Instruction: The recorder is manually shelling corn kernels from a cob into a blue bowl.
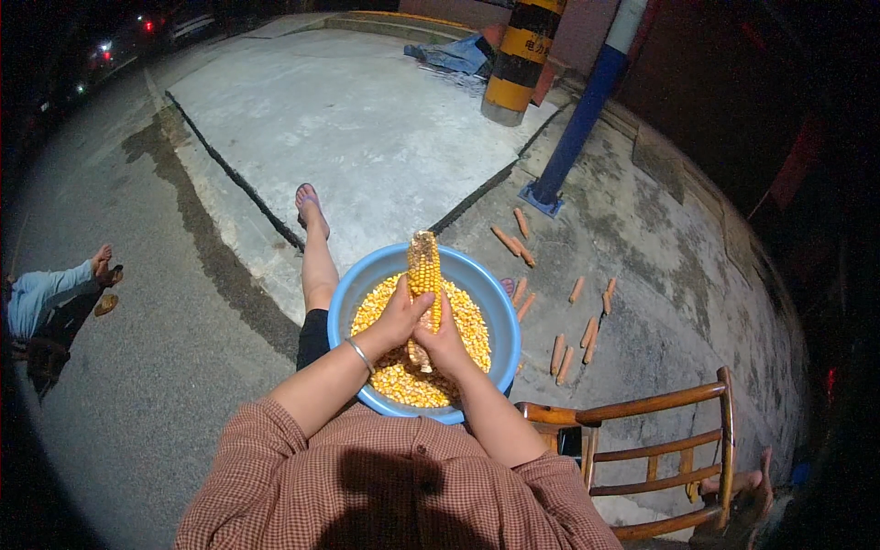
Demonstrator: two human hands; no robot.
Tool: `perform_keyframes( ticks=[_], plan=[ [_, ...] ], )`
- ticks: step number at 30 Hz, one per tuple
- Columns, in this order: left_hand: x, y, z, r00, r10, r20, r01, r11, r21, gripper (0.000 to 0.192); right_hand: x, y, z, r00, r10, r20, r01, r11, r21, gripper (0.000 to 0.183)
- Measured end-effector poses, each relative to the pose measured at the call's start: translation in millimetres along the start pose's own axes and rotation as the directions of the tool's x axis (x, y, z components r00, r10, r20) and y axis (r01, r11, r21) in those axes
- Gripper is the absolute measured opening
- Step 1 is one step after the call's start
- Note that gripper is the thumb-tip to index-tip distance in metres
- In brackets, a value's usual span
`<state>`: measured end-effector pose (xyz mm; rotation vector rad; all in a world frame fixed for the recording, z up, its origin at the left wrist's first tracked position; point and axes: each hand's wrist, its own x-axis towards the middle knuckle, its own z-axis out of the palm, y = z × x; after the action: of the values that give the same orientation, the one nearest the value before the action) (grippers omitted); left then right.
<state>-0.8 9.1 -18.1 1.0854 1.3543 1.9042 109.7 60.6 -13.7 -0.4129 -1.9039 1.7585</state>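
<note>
Both my left hand (394,317) and my right hand (447,342) grip one dried ear of corn (425,271) above a blue plastic basin (337,313). The ear's tip points away from me. Yellow kernels cover its far part, with a darker patch near the tip, while its near end looks partly bare between my hands. Loose corn kernels (416,390) fill the bottom of the basin. My palms and some fingers hide the middle of the ear. The basin rests over my lap.
Several bare corncobs (562,354) lie on the concrete to the right. A wooden chair (656,450) stands near my right elbow. Beyond are a blue-and-white post (581,127) and a yellow-and-black striped pole (517,69). Other people's legs (58,282) show at far left and lower right.
</note>
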Motion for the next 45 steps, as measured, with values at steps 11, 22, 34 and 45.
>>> perform_keyframes(
  ticks=[11, 22, 34, 45],
  plan=[
    [-2.0, 20.4, -0.4, 0.971, -0.207, 0.12, 0.239, 0.867, -0.438, 0.035, 0.9, 0.0, 1.9, 1.0, -0.017, -0.015, 0.02, 0.986, 0.167, 0.078],
    [-0.4, 4.3, -0.7, 1.0, -0.015, -0.018, 0.014, 0.999, -0.044, 0.032, -4.3, -5.9, -1.5, 0.995, 0.081, 0.052, -0.085, 0.991, 0.1, 0.085],
    [-4.1, 28.1, -2.2, 0.935, -0.339, 0.105, 0.351, 0.842, -0.409, 0.039, -4.0, -25.1, -2.3, 0.968, 0.209, 0.137, -0.249, 0.794, 0.554, 0.051],
    [-1.1, 24.7, 2.7, 0.956, 0.124, -0.266, -0.079, 0.982, 0.172, 0.032, 3.3, -5.4, 1.2, 0.999, 0.048, -0.023, -0.037, 0.943, 0.331, 0.078]
  ],
)
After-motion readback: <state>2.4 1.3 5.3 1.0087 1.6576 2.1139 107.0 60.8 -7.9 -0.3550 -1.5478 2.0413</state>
